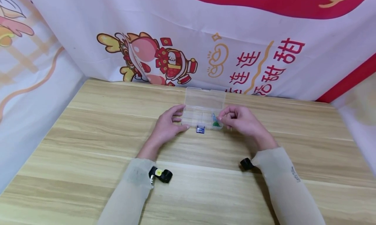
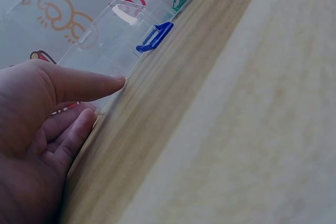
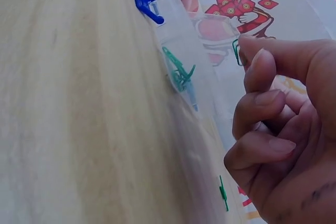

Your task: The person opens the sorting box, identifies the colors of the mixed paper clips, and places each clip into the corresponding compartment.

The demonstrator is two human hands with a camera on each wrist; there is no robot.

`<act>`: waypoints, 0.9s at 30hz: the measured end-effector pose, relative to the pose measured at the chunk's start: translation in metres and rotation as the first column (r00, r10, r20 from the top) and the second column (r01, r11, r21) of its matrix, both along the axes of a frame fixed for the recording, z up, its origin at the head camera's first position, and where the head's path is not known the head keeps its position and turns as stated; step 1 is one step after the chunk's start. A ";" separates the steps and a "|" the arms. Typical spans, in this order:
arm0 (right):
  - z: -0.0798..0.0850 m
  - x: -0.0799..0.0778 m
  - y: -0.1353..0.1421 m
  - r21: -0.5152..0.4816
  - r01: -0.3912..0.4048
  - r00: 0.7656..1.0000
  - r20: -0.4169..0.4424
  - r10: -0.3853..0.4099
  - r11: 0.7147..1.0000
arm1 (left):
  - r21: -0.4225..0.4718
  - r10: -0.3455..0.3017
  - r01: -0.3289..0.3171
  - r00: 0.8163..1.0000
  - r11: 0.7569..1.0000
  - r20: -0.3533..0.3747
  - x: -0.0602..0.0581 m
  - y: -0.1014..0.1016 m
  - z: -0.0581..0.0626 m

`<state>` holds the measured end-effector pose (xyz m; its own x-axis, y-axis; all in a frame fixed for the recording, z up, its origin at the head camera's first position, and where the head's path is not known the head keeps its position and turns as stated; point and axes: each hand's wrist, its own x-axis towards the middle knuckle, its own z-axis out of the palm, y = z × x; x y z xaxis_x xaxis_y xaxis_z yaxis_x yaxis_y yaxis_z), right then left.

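Observation:
A clear plastic box (image 1: 192, 116) lies on the table with its lid (image 1: 204, 98) raised at the back. At its left end, my left hand (image 1: 168, 124) holds the box, thumb at the front edge and fingers along the side. My right hand (image 1: 242, 121) pinches a green paper clip (image 3: 236, 52) between thumb and forefinger above the right end. Several green paper clips (image 3: 180, 72) lie in the right-hand compartment, with something light blue (image 3: 193, 98) there too. A blue latch (image 1: 200, 129) hangs from the box's front.
One green paper clip (image 3: 223, 192) lies beyond the box's right end. The wood-grain table (image 1: 188, 192) spreads out in front. A printed white cloth (image 1: 199, 32) hangs directly behind the box, and another cloth (image 1: 32, 75) stands at the left.

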<state>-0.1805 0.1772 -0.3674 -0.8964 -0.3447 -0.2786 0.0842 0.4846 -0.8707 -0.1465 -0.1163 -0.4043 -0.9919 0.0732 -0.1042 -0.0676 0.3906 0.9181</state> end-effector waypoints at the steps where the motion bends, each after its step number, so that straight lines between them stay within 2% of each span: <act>1: -0.001 0.001 0.000 -0.004 0.001 1.000 0.004 -0.001 1.000 | 0.001 0.000 0.000 1.000 1.000 0.001 0.000 0.000 0.000; 6: -0.004 0.001 0.006 -0.020 0.020 1.000 -0.001 -0.020 1.000 | 0.003 0.004 -0.004 1.000 1.000 0.009 0.000 0.000 0.000; 11: -0.006 -0.001 0.024 -0.015 0.100 0.995 -0.018 -0.100 0.995 | -0.003 0.007 -0.007 1.000 1.000 0.011 0.000 0.000 0.001; 20: -0.016 -0.002 0.074 -0.064 0.275 0.961 -0.015 -0.277 0.959 | -0.008 0.004 -0.004 1.000 1.000 0.017 0.001 0.000 0.001; 24: -0.020 -0.002 0.083 -0.070 0.330 0.944 -0.003 -0.331 0.941 | -0.010 0.004 -0.004 1.000 1.000 0.018 0.001 0.000 0.001; 27: -0.023 -0.002 0.083 -0.022 0.348 0.937 -0.011 -0.348 0.937 | -0.007 0.003 -0.003 1.000 1.000 0.021 0.000 0.000 0.001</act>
<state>-0.1825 0.2603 -0.3907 -0.9652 -0.0154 -0.2612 0.2322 0.4101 -0.8820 -0.1462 -0.1161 -0.4037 -0.9896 0.0698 -0.1255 -0.0878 0.3970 0.9136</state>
